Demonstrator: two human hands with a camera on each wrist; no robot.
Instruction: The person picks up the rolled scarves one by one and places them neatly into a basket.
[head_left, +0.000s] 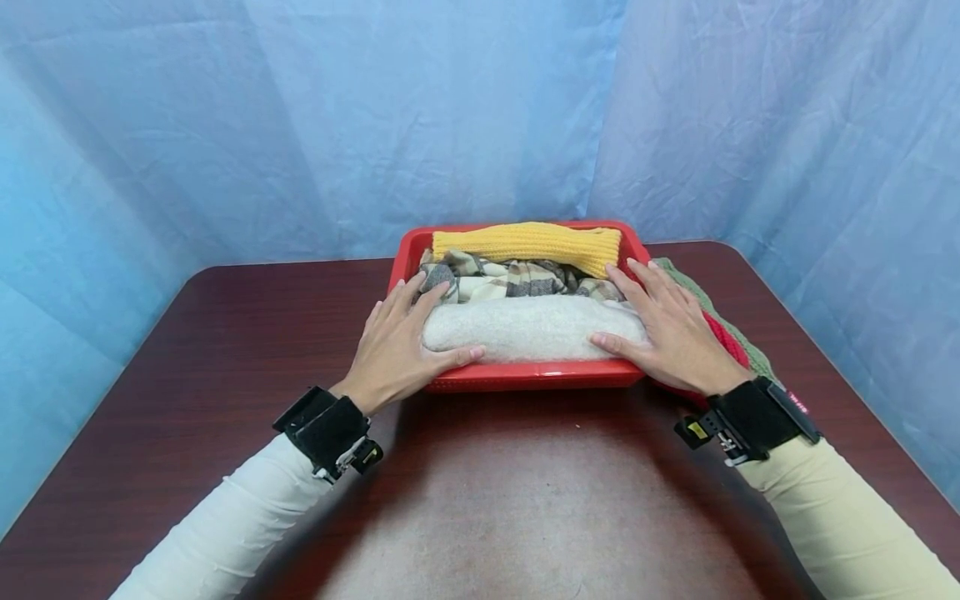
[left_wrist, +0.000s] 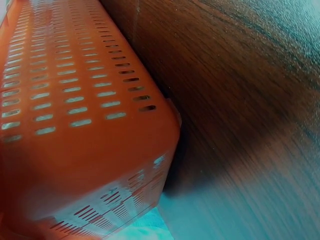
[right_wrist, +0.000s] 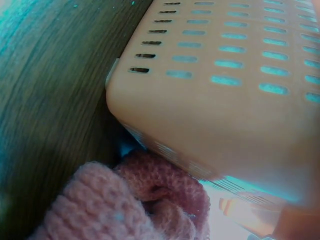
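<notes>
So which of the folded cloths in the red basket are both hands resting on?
The cream fuzzy cloth at the near edge of the red basket. The left hand and right hand press its two ends; the plaid cloth and yellow knit lie behind it.

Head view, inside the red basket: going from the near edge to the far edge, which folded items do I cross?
Cream fleece roll → grey-and-cream plaid cloth → yellow knit, all inside the red basket.

Bright even head view, soft shadows, wrist views blurred, colour-shifted, close-up
</notes>
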